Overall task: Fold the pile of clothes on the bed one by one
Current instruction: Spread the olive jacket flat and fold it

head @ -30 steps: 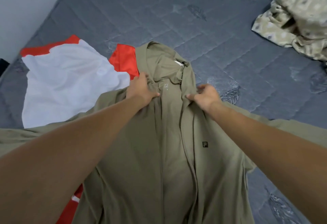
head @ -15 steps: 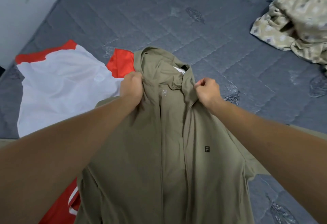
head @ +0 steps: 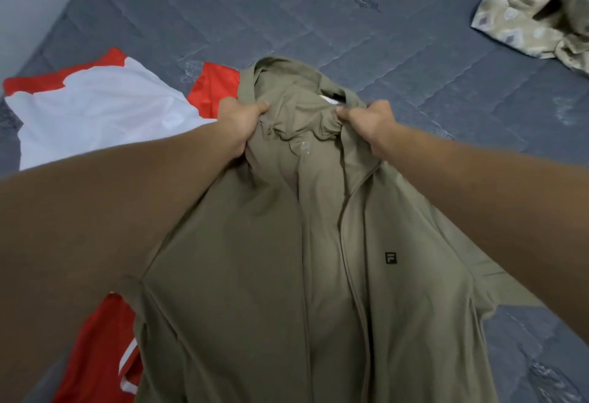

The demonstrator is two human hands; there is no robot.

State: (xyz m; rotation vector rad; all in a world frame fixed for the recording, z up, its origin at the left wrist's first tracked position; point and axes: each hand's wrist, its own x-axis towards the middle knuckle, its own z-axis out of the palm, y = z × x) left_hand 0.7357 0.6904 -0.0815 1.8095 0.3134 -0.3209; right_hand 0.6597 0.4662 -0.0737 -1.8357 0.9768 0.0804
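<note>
Both grips are closed on cloth: my left hand (head: 240, 127) bunches the olive polo shirt (head: 287, 259) at the left side of its collar, thumb on top and fingers curled under, and my right hand (head: 369, 125) does the same at the right side. Neither hand holds anything else. I judge this paired hold at the shoulders is meant to keep the garment square and front-up while it is laid out, so the placket runs straight toward 6 o'clock.

The shirt lies front-up on the bed (head: 350, 36), collar toward 12 o'clock, body running down to 6 o'clock and out of view at the lower edge. The collar is crumpled between the hands; the chest logo (head: 390, 258) faces up at 4 o'clock of the collar.

A red and white garment (head: 95, 115) lies spread at 9 o'clock, partly under the shirt's left side. A patterned beige cloth (head: 538, 10) sits heaped at 1 o'clock, well apart.

Judgement: the shirt is in the spreading stage, and no fold is visible in it yet. The overlap with the red garment could drag that piece when the sides are turned in.
</note>
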